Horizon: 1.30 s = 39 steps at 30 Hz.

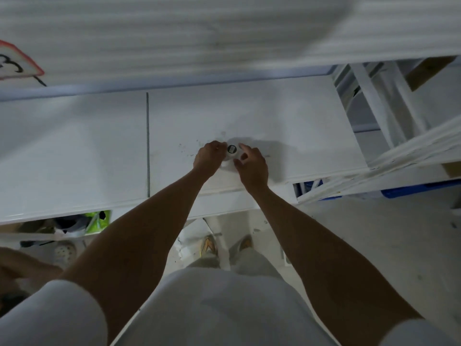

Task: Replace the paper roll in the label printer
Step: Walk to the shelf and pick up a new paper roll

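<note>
A small white label printer (pixel 231 153) with a dark square on its top rests on the white table (pixel 74 151), a little right of the middle. My left hand (pixel 209 156) is curled against the printer's left side and grips it. My right hand (pixel 252 164) hovers at its right side, with the forefinger stretched over the top and the thumb near the front. The hands hide most of the printer's body. No paper roll is visible.
A dark seam (pixel 147 143) splits the tabletop left of the hands. A white metal rack (pixel 389 113) stands at the right, with blue items (pixel 409 189) beneath. Bags and a green object (pixel 97 221) lie under the table. A second person's arm (pixel 22 265) shows at lower left.
</note>
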{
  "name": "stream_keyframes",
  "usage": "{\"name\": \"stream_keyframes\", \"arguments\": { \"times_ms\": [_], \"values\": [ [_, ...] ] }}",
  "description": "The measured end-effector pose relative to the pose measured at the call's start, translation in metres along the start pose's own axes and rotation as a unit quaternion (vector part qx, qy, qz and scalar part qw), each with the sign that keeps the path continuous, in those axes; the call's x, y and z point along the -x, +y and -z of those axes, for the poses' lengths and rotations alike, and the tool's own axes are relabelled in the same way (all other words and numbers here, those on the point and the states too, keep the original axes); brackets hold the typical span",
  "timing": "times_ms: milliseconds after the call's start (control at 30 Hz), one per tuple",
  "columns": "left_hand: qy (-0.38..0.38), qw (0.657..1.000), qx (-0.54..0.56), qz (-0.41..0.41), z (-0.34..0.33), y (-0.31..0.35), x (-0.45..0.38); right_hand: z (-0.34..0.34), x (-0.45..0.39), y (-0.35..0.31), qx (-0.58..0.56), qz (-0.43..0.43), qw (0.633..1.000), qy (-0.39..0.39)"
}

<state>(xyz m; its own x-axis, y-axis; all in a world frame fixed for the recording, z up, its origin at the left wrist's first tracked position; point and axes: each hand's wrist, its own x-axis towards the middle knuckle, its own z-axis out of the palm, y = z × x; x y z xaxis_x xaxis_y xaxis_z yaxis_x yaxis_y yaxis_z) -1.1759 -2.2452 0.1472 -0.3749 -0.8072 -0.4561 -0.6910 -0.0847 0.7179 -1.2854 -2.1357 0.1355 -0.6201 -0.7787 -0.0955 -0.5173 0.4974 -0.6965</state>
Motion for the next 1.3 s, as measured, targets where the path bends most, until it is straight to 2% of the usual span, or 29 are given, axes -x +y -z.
{"name": "stream_keyframes", "arguments": {
  "times_ms": [233,400,567,667,767,867,967,1067,1133,1200,1300],
  "values": [
    [-0.001,0.997,0.062,0.049,-0.004,0.018,0.003,-0.001,-0.017,0.003,-0.009,0.025,1.0,-0.006],
    [-0.011,0.993,0.103,0.053,-0.002,0.018,0.0,0.007,-0.023,0.01,-0.098,0.022,0.994,-0.052],
    [-0.15,0.957,0.215,0.121,0.016,0.025,0.003,0.021,-0.018,0.004,-0.178,0.018,0.979,-0.1],
    [-0.183,0.94,0.246,0.152,0.018,0.021,0.003,0.025,-0.014,0.004,-0.178,0.029,0.976,-0.122],
    [-0.14,0.919,0.322,0.18,0.006,0.027,0.013,0.022,-0.009,0.005,-0.194,0.026,0.976,-0.094],
    [-0.061,0.874,0.427,0.221,-0.015,0.032,0.025,0.016,-0.004,0.003,-0.204,0.004,0.978,-0.038],
    [-0.027,0.852,0.471,0.226,-0.026,0.033,0.03,0.009,0.003,-0.001,-0.181,0.012,0.983,-0.006],
    [0.014,0.863,0.453,0.224,-0.025,0.037,0.03,0.003,0.0,-0.005,-0.173,0.01,0.985,-0.008],
    [0.019,0.884,0.427,0.189,-0.018,0.035,0.034,0.005,-0.008,-0.012,-0.202,-0.015,0.978,-0.055],
    [-0.016,0.896,0.416,0.156,-0.006,0.022,0.034,0.015,-0.015,-0.019,-0.245,-0.058,0.96,-0.118],
    [-0.083,0.891,0.432,0.109,0.011,-0.002,0.036,0.024,-0.021,-0.022,-0.266,-0.074,0.946,-0.172]
  ]
}}
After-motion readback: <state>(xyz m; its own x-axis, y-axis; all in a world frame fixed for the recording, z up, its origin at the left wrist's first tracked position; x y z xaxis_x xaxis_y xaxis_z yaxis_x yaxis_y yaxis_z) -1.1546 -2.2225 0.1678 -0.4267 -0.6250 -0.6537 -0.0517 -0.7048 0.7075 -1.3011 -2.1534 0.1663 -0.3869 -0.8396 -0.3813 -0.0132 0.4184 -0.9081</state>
